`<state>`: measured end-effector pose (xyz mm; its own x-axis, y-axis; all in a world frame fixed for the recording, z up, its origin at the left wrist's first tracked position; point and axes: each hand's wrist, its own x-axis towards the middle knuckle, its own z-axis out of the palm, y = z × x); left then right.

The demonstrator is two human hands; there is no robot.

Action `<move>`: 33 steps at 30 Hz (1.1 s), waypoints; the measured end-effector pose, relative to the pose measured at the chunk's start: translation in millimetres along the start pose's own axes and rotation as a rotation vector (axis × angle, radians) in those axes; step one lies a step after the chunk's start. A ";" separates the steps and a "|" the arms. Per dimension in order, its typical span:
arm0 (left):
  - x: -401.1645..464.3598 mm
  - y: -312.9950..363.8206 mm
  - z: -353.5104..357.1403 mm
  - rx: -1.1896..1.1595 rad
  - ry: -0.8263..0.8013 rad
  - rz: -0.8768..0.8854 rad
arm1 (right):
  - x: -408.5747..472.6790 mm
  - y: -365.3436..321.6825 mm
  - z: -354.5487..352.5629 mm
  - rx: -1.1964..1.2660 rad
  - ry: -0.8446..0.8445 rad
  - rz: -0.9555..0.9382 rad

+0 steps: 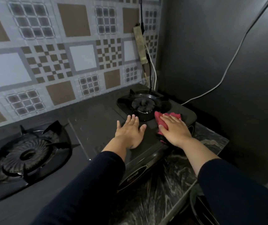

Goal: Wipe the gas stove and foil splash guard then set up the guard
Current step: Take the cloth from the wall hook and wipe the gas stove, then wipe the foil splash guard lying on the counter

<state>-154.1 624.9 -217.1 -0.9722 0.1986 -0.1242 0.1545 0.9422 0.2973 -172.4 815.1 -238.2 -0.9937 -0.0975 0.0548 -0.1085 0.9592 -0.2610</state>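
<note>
The soft, light red cloth point(165, 120) lies under the flat right hand point(174, 132), fingers spread, at the burner's point(143, 103) four o'clock; left hand point(130, 133) rests flat, empty, on the stove point(97, 120).

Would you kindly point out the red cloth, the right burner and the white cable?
red cloth point(175, 115), head view, on the bare upper edge beyond the fingers.
right burner point(143, 104), head view, on its centre cap.
white cable point(230, 66), head view, mid-run against the dark wall.

Home kitchen: gas stove point(97, 127), patterned wall tiles point(65, 54), marble-look counter point(170, 184).
</note>
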 end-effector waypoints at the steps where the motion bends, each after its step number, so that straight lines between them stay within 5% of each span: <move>1: -0.7 0.1 1.4 0.002 -0.004 -0.013 | 2.1 -2.6 0.8 0.001 0.016 0.008; 8: -21.8 -23.3 -10.9 0.028 0.072 -0.113 | -29.9 -46.8 10.7 0.209 0.106 -0.259; 11: -47.1 -48.2 -27.1 0.043 0.124 -0.172 | -32.9 -79.8 2.1 0.425 0.009 -0.231; 20: -190.3 -132.8 -52.1 0.032 0.400 -0.580 | -72.5 -220.9 9.3 0.881 -0.224 -0.560; 33: -436.2 -193.3 -19.8 -0.032 0.507 -1.205 | -203.5 -412.8 39.2 0.641 -0.273 -1.205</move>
<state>236.6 350.7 -201.7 -0.4547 -0.8897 0.0401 -0.8515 0.4475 0.2732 73.5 428.6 -179.4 -0.2461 -0.8872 0.3904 -0.8114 -0.0317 -0.5836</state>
